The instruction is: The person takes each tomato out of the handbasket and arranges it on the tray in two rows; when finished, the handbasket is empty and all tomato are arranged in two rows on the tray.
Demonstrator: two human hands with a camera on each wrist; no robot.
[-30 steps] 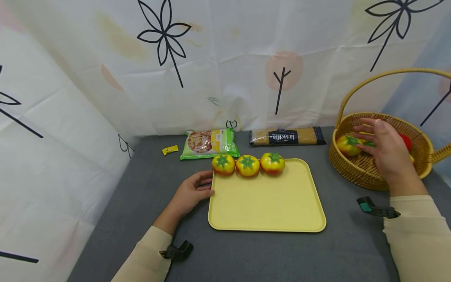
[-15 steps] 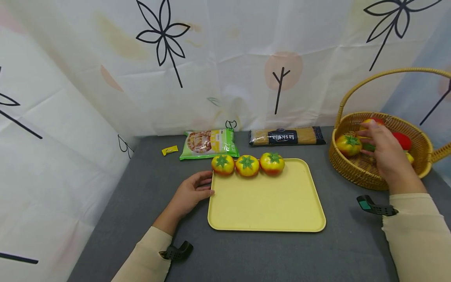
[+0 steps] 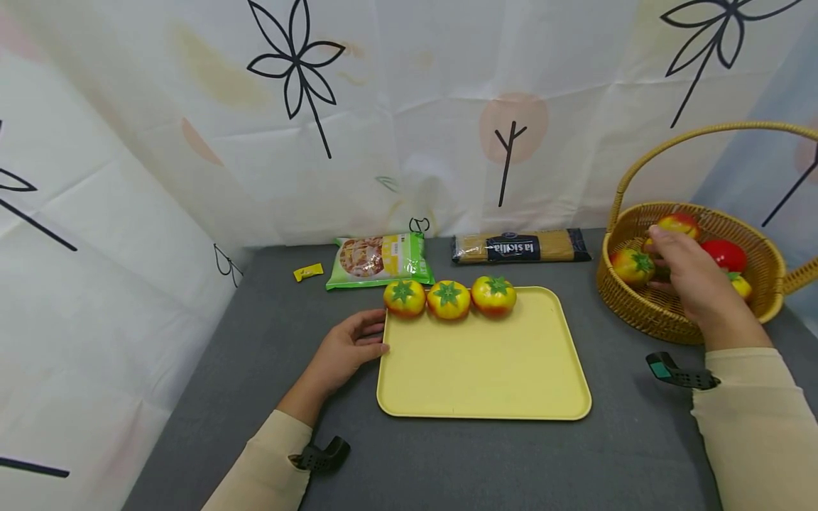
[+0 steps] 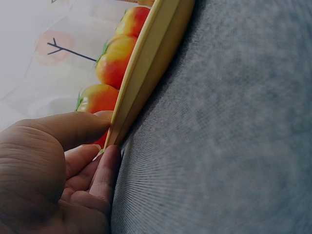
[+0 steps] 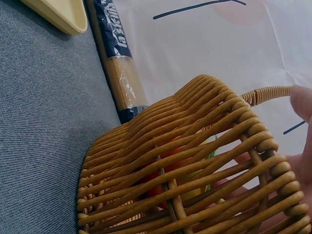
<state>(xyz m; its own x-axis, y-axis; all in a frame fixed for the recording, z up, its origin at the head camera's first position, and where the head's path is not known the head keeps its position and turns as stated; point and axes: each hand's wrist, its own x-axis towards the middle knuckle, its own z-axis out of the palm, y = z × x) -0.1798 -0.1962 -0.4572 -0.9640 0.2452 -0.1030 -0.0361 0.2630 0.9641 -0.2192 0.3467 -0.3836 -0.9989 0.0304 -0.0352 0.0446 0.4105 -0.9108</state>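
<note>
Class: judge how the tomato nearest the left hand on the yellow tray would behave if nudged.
The tomato looks round and glossy, so it would probably roll. The yellow tray has a raised rim, which would likely stop it. It touches the neighbouring tomato, so that may shift too.

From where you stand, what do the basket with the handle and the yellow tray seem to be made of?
The round tan basket with the arched handle looks like woven wicker or rattan: round strands cross over ribs in the right wrist view. The pale yellow rectangular tray seems to be moulded plastic, matte and smooth, with rounded corners and a raised rim.

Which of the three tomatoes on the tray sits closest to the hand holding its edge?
The leftmost tomato, at the tray's far-left corner, just above the left hand.
</note>
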